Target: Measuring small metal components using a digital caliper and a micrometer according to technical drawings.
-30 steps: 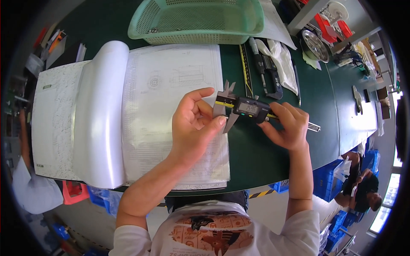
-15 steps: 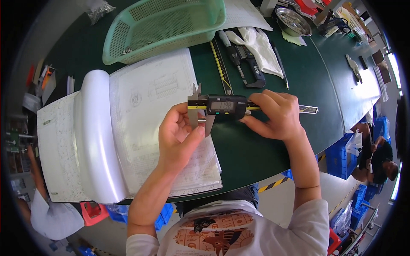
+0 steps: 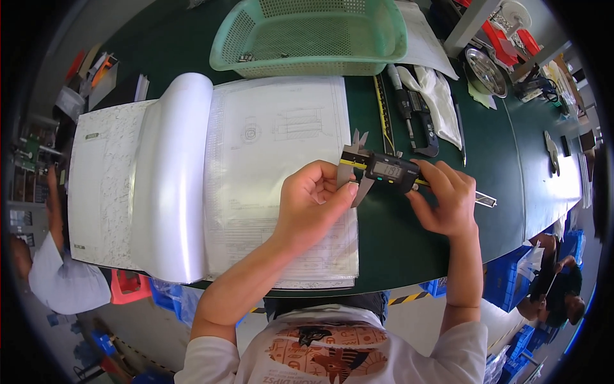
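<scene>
Both forearms come in from the lower edge, over the near edge of the green bench (image 3: 409, 256).

Left hand (image 3: 310, 208): curled, fingertips pinched at the lower jaws of the digital caliper (image 3: 387, 171). A small part may sit between the jaws, too small to tell. So left grip is clenched at the jaws, on what exactly I cannot tell.

Right hand (image 3: 448, 198): grip clamped on the caliper's slider body, thumb under it, fingers over the top just right of the display. The beam sticks out to the right past the hand.

Caliper is held above the bench, at the right edge of the open drawing binder (image 3: 256, 179). Binder lies flat, pages bulging up at the fold, technical drawing on the right-hand page.

Beyond the caliper, on the bench: a steel ruler (image 3: 382, 115) lying lengthwise, a second caliper (image 3: 416, 121) just beside it, then a white cloth (image 3: 441, 102).

Far edge: light green mesh basket (image 3: 307, 32), touching the top of the binder, a few small parts inside.

Far right: round metal dish (image 3: 485, 70).

Left edge: another person's arm (image 3: 54, 211), well apart.
</scene>
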### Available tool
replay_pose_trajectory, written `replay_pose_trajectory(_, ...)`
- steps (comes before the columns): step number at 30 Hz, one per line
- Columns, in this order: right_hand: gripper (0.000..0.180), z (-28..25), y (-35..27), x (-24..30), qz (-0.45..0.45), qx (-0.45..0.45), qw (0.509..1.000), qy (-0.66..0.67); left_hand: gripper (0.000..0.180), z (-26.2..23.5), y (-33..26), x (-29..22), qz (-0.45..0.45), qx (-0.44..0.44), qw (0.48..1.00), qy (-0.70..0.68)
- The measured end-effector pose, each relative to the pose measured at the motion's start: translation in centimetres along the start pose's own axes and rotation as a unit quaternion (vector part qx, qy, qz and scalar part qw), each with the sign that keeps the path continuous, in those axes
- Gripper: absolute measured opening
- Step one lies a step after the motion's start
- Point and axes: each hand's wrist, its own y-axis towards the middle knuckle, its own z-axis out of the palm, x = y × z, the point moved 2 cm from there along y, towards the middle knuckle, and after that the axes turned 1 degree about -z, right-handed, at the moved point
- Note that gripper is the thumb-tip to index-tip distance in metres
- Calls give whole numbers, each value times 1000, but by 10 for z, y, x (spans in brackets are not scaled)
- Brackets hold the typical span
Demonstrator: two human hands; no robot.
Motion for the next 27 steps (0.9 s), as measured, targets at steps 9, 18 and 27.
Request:
replay_pose_trajectory(9,31,-1,0,-2,-5,-32,999,-22,14,0,2,4,20,28,999,-8)
replay_pose_trajectory(18,30,-2,1,3,-28,-41,998,-28,15,3,-5,2,2,35,996,-77)
replay_pose_trajectory(27,33,2,1,5,-4,-3,1000,-9,14,3,-5,7,-5,25,995,-99)
